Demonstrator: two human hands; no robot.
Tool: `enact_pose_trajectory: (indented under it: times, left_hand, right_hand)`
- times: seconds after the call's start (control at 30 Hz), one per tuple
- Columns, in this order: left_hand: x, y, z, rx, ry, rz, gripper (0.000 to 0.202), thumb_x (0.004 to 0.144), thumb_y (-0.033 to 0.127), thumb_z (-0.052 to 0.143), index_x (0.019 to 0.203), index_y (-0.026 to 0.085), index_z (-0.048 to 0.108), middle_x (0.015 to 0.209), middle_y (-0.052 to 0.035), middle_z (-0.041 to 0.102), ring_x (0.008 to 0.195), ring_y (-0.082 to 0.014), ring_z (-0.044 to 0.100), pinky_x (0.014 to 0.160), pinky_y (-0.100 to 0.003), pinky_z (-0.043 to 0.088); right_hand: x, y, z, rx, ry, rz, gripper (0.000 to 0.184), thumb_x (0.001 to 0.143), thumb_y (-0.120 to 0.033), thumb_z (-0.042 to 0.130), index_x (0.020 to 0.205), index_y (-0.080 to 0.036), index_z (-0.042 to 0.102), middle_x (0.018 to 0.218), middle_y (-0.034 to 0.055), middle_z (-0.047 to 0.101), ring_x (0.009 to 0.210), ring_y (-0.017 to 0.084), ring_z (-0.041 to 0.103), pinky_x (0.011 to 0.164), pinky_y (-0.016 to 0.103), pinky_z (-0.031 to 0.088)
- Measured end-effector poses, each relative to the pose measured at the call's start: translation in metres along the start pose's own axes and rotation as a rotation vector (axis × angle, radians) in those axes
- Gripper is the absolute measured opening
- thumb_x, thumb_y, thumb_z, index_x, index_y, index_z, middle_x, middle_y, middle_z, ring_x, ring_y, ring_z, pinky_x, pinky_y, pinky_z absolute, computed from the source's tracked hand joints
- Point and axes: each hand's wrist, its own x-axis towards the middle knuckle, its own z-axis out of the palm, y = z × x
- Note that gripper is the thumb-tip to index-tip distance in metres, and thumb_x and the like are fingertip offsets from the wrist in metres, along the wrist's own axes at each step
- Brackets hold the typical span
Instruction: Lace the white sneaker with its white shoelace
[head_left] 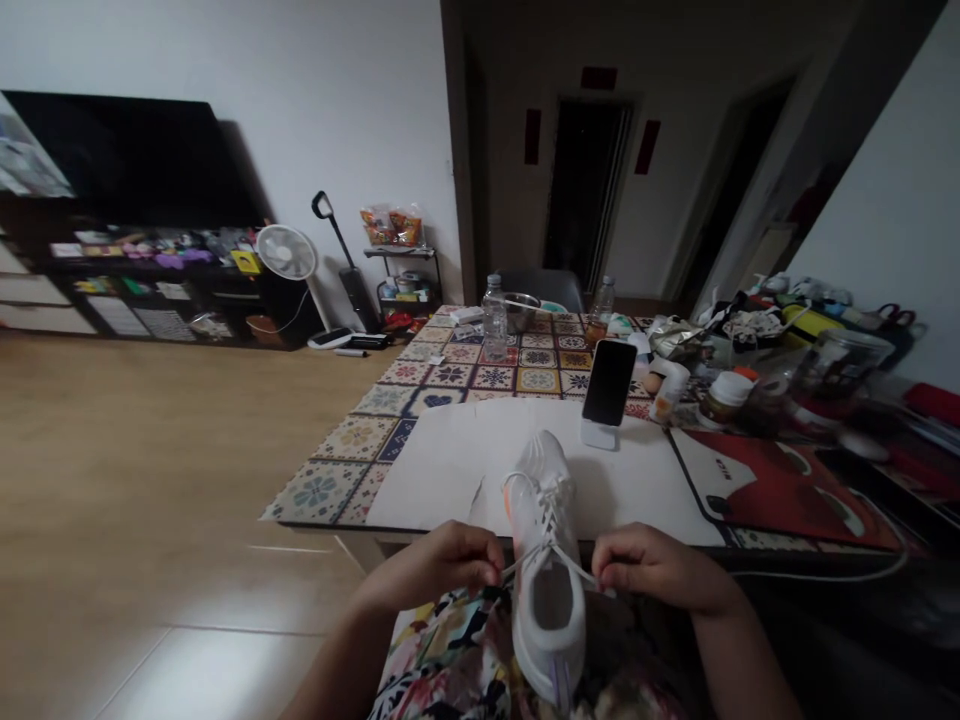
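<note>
A white sneaker (pixel 549 560) rests with its heel toward my lap and its toe on white paper (pixel 450 465) at the table's front edge. My left hand (pixel 442 565) is closed in a pinch on the left end of the white shoelace (pixel 551 530). My right hand (pixel 649 565) pinches the right end of the same lace. Both hands sit close beside the shoe's opening, one on each side, with the lace pulled out sideways between them.
A black phone (pixel 609 385) stands upright on a white stand just beyond the shoe. The patterned table (pixel 450 375) carries a water bottle (pixel 494 320), a metal bowl, jars and clutter at the right. A fan (pixel 286 255) and TV unit stand at the far left.
</note>
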Motion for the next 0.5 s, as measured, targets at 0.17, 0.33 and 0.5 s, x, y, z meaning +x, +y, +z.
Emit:
enact_pose_trajectory:
  times: [0.17,0.33,0.5]
  left_hand:
    - [0.010,-0.002,0.010,-0.155,0.148,0.331,0.040,0.076,0.053,0.074,0.067,0.015,0.064,0.076,-0.0033,0.059,0.074,-0.0153,0.054,0.070,-0.025,0.042]
    - [0.028,-0.013,0.036,-0.426,0.181,0.439,0.038,0.075,0.048,0.077,0.066,0.016,0.061,0.074,-0.0050,0.064,0.075,-0.0187,0.060,0.072,-0.030,0.045]
    - [0.037,-0.021,0.042,-0.424,0.356,0.433,0.041,0.070,0.052,0.079,0.060,0.016,0.062,0.057,0.0001,0.054,0.058,-0.0128,0.049,0.058,-0.024,0.039]
  right_hand:
    - [0.013,-0.004,0.015,0.109,0.194,-0.301,0.031,0.085,-0.048,0.069,0.076,-0.018,0.067,0.094,0.0048,0.064,0.088,0.017,0.060,0.080,0.030,0.047]
    - [0.034,0.003,0.047,0.380,0.396,-0.354,0.033,0.080,-0.052,0.073,0.072,-0.020,0.065,0.078,0.0040,0.069,0.078,0.019,0.065,0.077,0.035,0.052]
    - [0.045,0.007,0.059,0.430,0.562,-0.322,0.035,0.073,-0.051,0.079,0.067,-0.019,0.066,0.069,-0.0024,0.057,0.050,0.009,0.053,0.053,0.023,0.047]
